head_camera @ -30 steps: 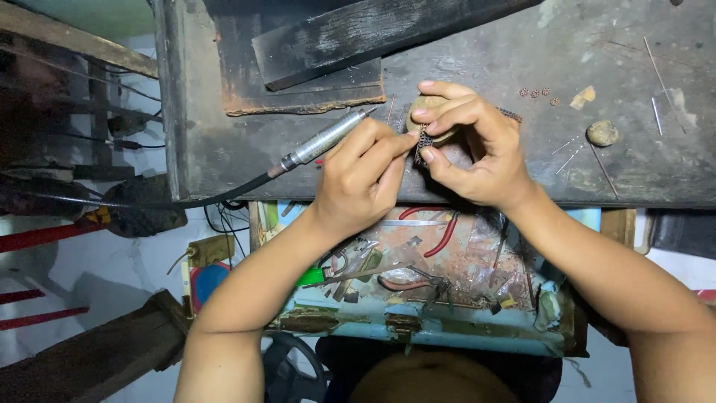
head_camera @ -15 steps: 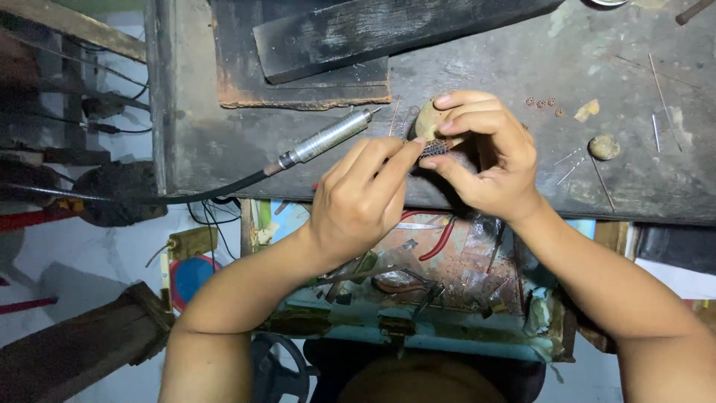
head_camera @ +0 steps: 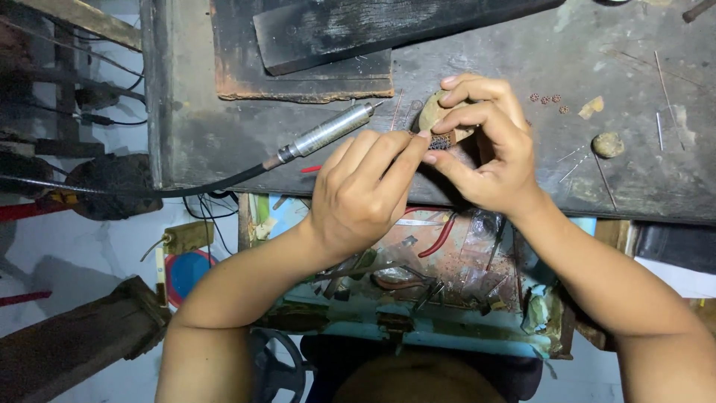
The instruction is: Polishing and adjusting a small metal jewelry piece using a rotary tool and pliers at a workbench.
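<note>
I see the silver rotary handpiece [head_camera: 328,133] lying on the dark workbench [head_camera: 186,112]. My left hand [head_camera: 362,190] pinches shut on the small dark perforated piece [head_camera: 440,141], which sits between its fingertips and my right hand [head_camera: 488,149], also closed on it.

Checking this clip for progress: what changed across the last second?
Little: both hands stay together on the small dark beaded piece; the left hand eased slightly right, the right hand keeps pinching it. The rotary handpiece stays lying on the bench, untouched.
</note>
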